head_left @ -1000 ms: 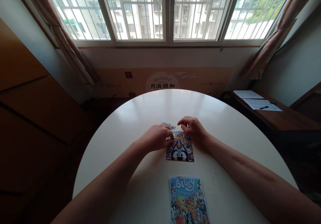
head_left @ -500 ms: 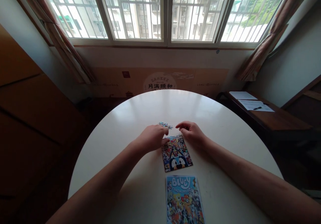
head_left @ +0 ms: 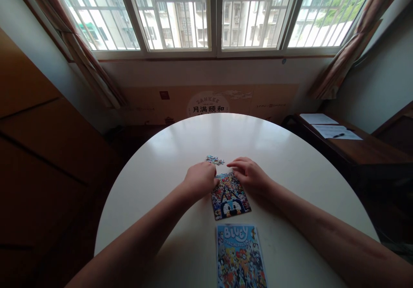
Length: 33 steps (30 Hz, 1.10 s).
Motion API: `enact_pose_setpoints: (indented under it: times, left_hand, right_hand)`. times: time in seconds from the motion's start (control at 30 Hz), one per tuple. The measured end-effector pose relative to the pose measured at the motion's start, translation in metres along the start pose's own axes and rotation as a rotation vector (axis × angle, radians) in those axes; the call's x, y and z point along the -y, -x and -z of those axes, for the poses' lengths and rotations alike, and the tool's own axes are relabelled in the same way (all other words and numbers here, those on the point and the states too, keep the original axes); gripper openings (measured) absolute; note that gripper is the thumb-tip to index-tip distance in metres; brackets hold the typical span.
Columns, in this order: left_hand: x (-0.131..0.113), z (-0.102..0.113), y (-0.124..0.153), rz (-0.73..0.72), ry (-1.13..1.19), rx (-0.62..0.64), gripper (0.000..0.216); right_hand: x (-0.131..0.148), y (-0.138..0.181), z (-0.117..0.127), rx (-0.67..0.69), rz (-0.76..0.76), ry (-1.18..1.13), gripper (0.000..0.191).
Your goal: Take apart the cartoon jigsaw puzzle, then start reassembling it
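A small, partly joined jigsaw puzzle (head_left: 230,196) with a blue cartoon dog lies on the round white table (head_left: 161,184). My left hand (head_left: 200,180) rests curled at the puzzle's upper left corner, fingers closed against its edge. My right hand (head_left: 248,174) lies at the upper right corner, fingers bent and pressed on the top edge. A few loose puzzle pieces (head_left: 214,160) sit just beyond both hands. The printed "Bluey" reference picture (head_left: 240,255) lies nearer to me, below the puzzle.
A dark side desk (head_left: 355,148) with papers (head_left: 332,131) and a pen stands to the right. A barred window (head_left: 213,14) with curtains fills the back wall, with a cardboard panel (head_left: 209,103) leaning under it. Wooden cabinets (head_left: 41,141) stand on the left.
The puzzle has turned slightly, its top tilting left. Both hands stayed at its upper corners while the view shifted a little.
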<state>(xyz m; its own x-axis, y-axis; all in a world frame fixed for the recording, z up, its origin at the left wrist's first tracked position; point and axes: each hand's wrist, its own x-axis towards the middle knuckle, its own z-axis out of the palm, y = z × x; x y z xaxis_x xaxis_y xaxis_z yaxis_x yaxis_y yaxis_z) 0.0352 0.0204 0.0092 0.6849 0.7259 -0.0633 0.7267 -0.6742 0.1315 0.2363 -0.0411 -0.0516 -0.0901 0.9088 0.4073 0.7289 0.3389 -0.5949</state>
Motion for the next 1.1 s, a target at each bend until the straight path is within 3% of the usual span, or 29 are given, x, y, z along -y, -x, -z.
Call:
enact_pose_setpoints:
  times: [0.33, 0.7, 1.1]
  left_hand:
    - [0.006, -0.004, -0.004, -0.024, 0.168, -0.024, 0.006]
    - [0.001, -0.008, -0.005, -0.043, 0.254, -0.024, 0.028]
    - [0.004, -0.016, -0.009, -0.097, 0.288, -0.085, 0.020]
  right_hand:
    - [0.004, 0.002, -0.003, 0.045, 0.129, 0.153, 0.025]
    - [0.003, 0.000, -0.003, 0.056, 0.116, 0.136, 0.015]
    - [0.000, 0.001, -0.004, 0.021, 0.104, 0.081, 0.020]
